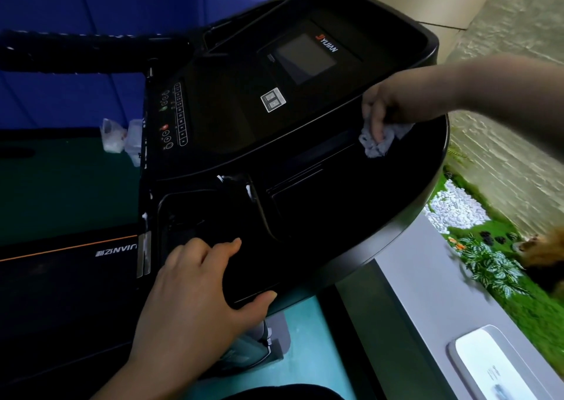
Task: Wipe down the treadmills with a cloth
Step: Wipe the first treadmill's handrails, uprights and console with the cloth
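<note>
A black treadmill console [305,204] fills the middle of the head view, with a dark screen [305,57] and a button strip [172,115] on its sloped panel. My right hand [387,106] presses a crumpled light grey cloth [378,140] onto the console's flat right side, fingers closed on the cloth. My left hand [198,295] rests flat on the console's near left edge, fingers spread, holding nothing. A recessed tray [195,216] lies just beyond the left fingertips.
A black handrail [73,53] runs out to the left. The treadmill belt deck [61,265] lies lower left. Crumpled clear plastic [122,137] sits left of the console. A window ledge [427,277] and green plants [494,265] are on the right.
</note>
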### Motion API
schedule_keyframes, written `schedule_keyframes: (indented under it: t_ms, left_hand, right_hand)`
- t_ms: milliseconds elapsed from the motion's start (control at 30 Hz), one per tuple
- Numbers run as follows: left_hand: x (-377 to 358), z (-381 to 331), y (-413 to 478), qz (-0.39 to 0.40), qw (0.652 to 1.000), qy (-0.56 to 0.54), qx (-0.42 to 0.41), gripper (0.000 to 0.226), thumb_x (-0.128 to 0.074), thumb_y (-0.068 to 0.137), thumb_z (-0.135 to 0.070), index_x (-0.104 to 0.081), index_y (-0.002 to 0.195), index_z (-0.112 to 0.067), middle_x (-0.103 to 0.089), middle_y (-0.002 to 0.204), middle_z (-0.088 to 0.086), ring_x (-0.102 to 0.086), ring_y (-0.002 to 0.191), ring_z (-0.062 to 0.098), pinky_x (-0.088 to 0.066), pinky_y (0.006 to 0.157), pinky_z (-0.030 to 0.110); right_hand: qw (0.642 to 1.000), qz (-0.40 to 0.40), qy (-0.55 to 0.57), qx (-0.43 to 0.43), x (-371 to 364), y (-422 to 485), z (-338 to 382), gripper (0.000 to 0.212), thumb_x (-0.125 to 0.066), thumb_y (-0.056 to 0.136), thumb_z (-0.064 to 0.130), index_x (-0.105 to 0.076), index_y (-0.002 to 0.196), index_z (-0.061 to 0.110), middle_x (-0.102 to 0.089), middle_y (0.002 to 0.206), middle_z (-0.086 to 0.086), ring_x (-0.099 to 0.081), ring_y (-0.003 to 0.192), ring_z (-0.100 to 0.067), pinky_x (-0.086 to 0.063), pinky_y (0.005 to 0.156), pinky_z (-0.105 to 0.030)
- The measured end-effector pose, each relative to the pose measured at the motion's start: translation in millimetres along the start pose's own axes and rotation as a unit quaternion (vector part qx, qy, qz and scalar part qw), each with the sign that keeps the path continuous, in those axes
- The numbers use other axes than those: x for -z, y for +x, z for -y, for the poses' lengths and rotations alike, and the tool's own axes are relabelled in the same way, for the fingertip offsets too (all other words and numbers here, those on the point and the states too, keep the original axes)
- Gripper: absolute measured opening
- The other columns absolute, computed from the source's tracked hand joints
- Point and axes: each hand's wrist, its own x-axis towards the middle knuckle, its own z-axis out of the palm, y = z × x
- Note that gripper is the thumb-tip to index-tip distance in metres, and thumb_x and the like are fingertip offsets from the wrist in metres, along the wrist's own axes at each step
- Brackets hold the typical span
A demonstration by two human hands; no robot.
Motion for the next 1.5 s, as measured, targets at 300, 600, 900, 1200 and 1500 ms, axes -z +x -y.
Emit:
schedule_keyframes:
  t_ms: [300,600,900,1200,1500]
  left_hand:
    - [-3.2,0.4,0.3,-0.017,1.000,-0.004,-0.009,0.084,-0.046,0.061,-0.082,-0.056,0.125,-0.030,-0.041,0.087,-0.016,-0.042,0.092,0.007,-0.045,0.075,0.026]
    - [-2.4,-0.3,-0.1,-0.008,1.000,-0.010,0.000,0.085,-0.050,0.060,-0.082,-0.055,0.128,-0.032,-0.042,0.091,-0.016,-0.043,0.097,0.008,-0.043,0.076,0.025]
    - [-1.1,-1.5,-0.8,-0.009,1.000,0.002,-0.003,0.086,-0.045,0.061,-0.083,-0.055,0.128,-0.030,-0.042,0.090,-0.016,-0.044,0.097,0.008,-0.041,0.075,0.024]
    - [-3.4,-0.2,0.7,-0.022,1.000,0.014,-0.005,0.084,-0.046,0.060,-0.086,-0.053,0.128,-0.036,-0.044,0.094,-0.017,-0.045,0.102,0.008,-0.037,0.077,0.021]
    - [-1.7,-0.6,1.0,-0.022,1.000,0.008,-0.011,0.086,-0.045,0.059,-0.085,-0.052,0.128,-0.035,-0.040,0.094,-0.017,-0.045,0.104,0.008,-0.039,0.084,0.023]
  right_hand:
    - [0.999,0.031,-0.022,0.002,-13.7,-10.4,22.0,0.056,-0.057,0.079,-0.007,-0.062,0.062,0.046,-0.065,0.097,0.004,-0.060,0.080,-0.013,-0.048,0.080,-0.021]
    - [0.999,-0.016,-0.016,0.035,-30.6,-10.8,36.1,0.047,-0.061,0.082,-0.003,-0.072,0.105,0.036,-0.045,0.108,0.000,-0.051,0.093,-0.013,-0.034,0.078,-0.013]
    - [0.998,0.064,0.008,-0.004,-27.0,-12.7,43.9,0.046,-0.061,0.079,-0.004,-0.071,0.073,0.040,-0.059,0.105,0.003,-0.059,0.089,-0.015,-0.045,0.078,-0.016]
    - [0.997,-0.072,-0.008,0.027,-40.1,10.2,81.5,0.032,-0.068,0.080,0.013,-0.074,0.108,0.027,-0.067,0.101,-0.004,-0.063,0.090,-0.021,-0.048,0.088,-0.035]
    - [0.991,-0.022,-0.103,0.076,-61.0,67.2,131.9,0.028,-0.059,0.085,0.015,-0.072,0.109,0.018,-0.057,0.114,-0.007,-0.059,0.098,-0.022,-0.043,0.082,-0.022]
